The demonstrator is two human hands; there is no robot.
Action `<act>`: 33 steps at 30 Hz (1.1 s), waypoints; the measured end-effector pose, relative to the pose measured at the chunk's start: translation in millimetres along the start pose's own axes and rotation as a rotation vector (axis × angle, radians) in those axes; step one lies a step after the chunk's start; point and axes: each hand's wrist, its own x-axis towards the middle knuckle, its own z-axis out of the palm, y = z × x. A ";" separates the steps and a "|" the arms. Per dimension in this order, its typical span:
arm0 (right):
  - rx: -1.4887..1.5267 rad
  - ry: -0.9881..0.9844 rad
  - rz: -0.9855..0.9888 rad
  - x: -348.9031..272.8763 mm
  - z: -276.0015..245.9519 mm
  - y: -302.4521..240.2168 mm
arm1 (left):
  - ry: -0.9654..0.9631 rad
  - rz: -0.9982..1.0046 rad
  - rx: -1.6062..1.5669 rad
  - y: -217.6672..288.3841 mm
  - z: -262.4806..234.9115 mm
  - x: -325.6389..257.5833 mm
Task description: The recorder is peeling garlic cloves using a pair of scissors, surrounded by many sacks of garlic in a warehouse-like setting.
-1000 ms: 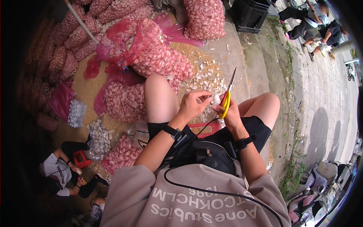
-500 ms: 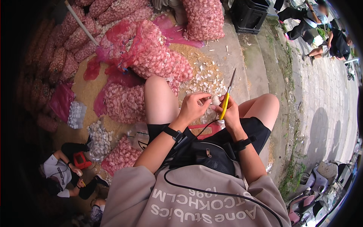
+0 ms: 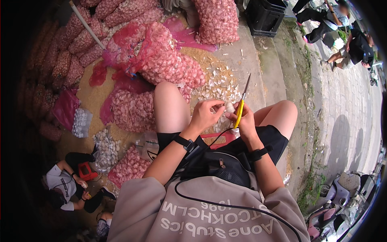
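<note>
a small, round, whitish garlic bulb point(image 3: 229, 107) sits between the two hands, at the fingertips of the right hand point(image 3: 246, 118), which also grips yellow-handled scissors point(image 3: 240, 113), blades pointing away, handles covering part of its fingers. the left hand point(image 3: 206, 114) has thumb and fingers bunched beside the bulb; whether they pinch it, i cannot tell. beyond both hands lie pale garlic peels point(image 3: 217, 86); farther left, a pink mesh sack point(image 3: 171, 60) bulges.

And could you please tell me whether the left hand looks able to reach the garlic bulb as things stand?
Probably yes: the left hand is beside the garlic bulb, and the scissors in the right hand sit on the opposite side, leaving the way free.
</note>
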 end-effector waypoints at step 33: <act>0.281 -0.185 0.196 -2.9 -1.3 -12.1 | -0.236 0.015 -0.196 6.6 -21.5 5.1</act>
